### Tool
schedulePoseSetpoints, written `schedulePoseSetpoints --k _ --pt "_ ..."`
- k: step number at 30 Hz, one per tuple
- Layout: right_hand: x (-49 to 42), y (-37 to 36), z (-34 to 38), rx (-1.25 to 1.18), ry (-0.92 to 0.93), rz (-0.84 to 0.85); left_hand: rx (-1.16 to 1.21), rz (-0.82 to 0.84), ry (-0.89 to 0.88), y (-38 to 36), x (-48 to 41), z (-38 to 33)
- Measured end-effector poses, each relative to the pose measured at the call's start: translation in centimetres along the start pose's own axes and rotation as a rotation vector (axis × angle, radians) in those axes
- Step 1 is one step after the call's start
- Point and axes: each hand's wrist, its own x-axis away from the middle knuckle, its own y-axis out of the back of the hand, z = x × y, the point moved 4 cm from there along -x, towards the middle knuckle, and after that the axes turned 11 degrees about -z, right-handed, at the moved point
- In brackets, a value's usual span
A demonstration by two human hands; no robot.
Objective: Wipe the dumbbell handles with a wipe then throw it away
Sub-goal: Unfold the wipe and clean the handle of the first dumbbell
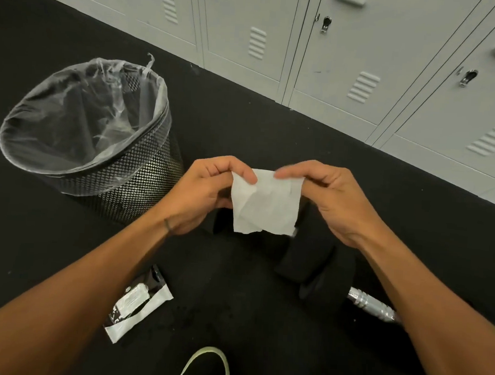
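Observation:
A white wipe (265, 206) hangs spread between my two hands above the black floor. My left hand (208, 190) pinches its upper left corner and my right hand (330, 195) pinches its upper right corner. Below and right of the wipe lies a black dumbbell (319, 267) with a silver handle (373, 306); my right forearm hides its far end. Another dark dumbbell head (223, 223) shows just under the wipe, mostly hidden. A black mesh waste bin (136, 180) with a clear plastic liner stands to the left of my hands.
A black and white wipe packet (136, 302) lies on the floor under my left forearm. Grey lockers (364, 64) run along the far side. The tip of a shoe (206, 364) shows at the bottom edge.

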Motion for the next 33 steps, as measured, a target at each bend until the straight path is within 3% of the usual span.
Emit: schedulePoseSetpoints --k 5,8,12,16,19,21,26,33 --pt "-0.1 -1.3 -1.7 -0.295 -0.401 0.200 0.033 0.033 0.080 -0.6 -1.1 0.8" --pt "-0.6 -2.6 -3.0 -0.196 -0.497 0.164 -0.078 0.000 0.008 -0.6 -2.1 1.3" --pt "-1.5 -2.7 -4.8 0.004 -0.450 -0.025 -0.436 -0.141 -0.102 -0.1 -3.2 3.1" --pt "-2.0 -3.3 -5.6 0.159 -0.425 -0.087 -0.884 -0.310 -0.294 0.8 -3.1 3.9" --pt "-2.6 -3.2 -6.0 0.367 -0.327 -0.135 -1.301 -0.310 -0.467 1.6 -3.0 4.6" --pt "-2.9 -3.3 -6.3 0.504 -0.264 -0.185 -1.457 -0.262 -0.539 2.1 -3.2 5.4" --pt "-3.8 -5.4 -6.8 0.776 -0.075 -0.328 -1.516 -0.189 -0.639 3.4 -3.4 7.1" --pt "-0.5 -12.7 -11.0 1.047 0.086 0.051 -1.546 -0.186 -0.644 3.8 -3.2 8.2"
